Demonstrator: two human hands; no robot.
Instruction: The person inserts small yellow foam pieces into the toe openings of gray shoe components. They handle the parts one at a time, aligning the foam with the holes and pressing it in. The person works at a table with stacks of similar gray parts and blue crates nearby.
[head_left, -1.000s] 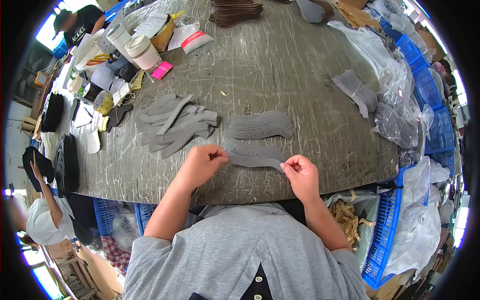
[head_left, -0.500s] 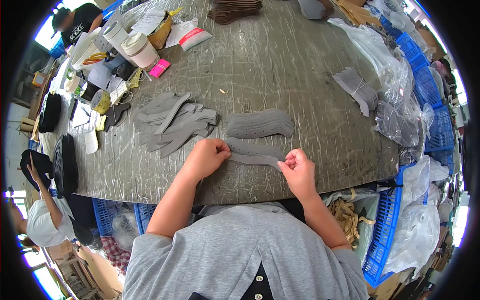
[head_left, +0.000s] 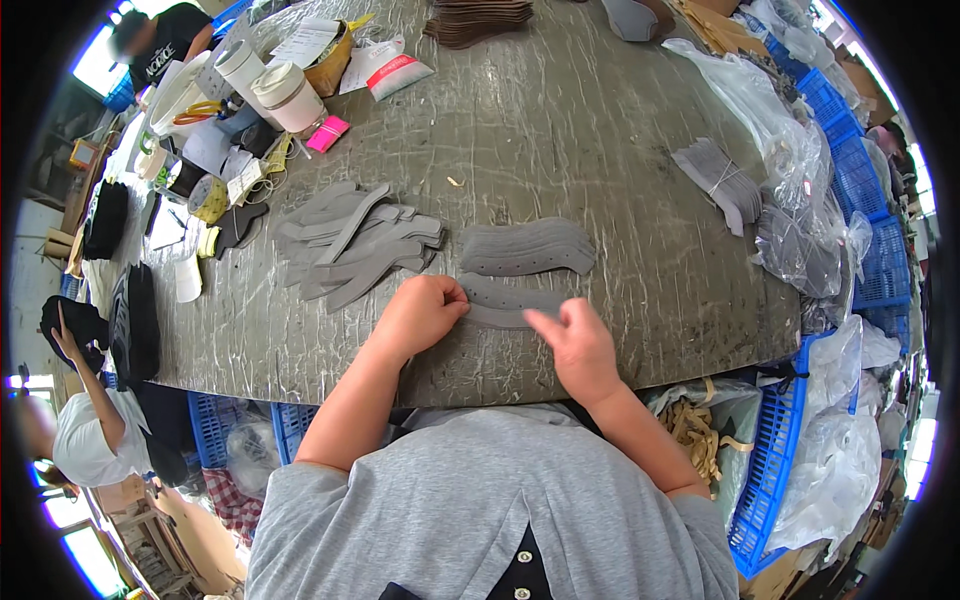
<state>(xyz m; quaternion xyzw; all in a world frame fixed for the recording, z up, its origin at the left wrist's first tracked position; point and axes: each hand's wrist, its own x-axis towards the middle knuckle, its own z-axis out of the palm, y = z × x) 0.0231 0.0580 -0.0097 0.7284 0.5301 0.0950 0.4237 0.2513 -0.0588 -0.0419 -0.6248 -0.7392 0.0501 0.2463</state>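
On a scratched grey table [head_left: 560,130], the left hand [head_left: 420,312] is curled shut on the left end of a grey curved strip [head_left: 515,305], while the right hand [head_left: 578,345] rests fingers on its right part. Just beyond lies a stack of like strips [head_left: 525,247]; to the left, a loose pile of grey pieces [head_left: 350,245].

It was a workshop for cut shoe parts: a scuffed grey worktop [head_left: 560,120] carried stacks of grey cut pieces [head_left: 350,245], tape rolls [head_left: 285,95], bagged material [head_left: 800,250], with blue crates [head_left: 860,270] alongside.
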